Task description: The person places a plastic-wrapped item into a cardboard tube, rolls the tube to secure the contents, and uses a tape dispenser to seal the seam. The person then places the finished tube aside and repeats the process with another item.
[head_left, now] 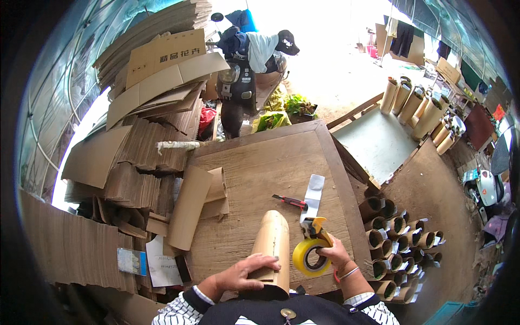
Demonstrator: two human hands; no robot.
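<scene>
My left hand (245,274) presses down on the near end of a rolled cardboard tube (273,238), its fingers over the overlapping edge. The tube lies lengthwise on the wooden table, pointing away from me. To its right, my right hand (337,254) grips a tape dispenser (314,226) loaded with a roll of yellow packing tape (298,260). The dispenser is held just beside the tube, apart from it. Beyond the dispenser lie a red and black utility knife (290,202) and a strip of white paper (313,196).
Curved cardboard sheets (189,208) rest on the left of the table (254,168). Tall stacks of flat cardboard (81,244) crowd the left side. Several finished-looking tubes (398,227) lie stacked on the floor at right; others (411,105) stand farther back. A scooter (236,81) is parked beyond the table.
</scene>
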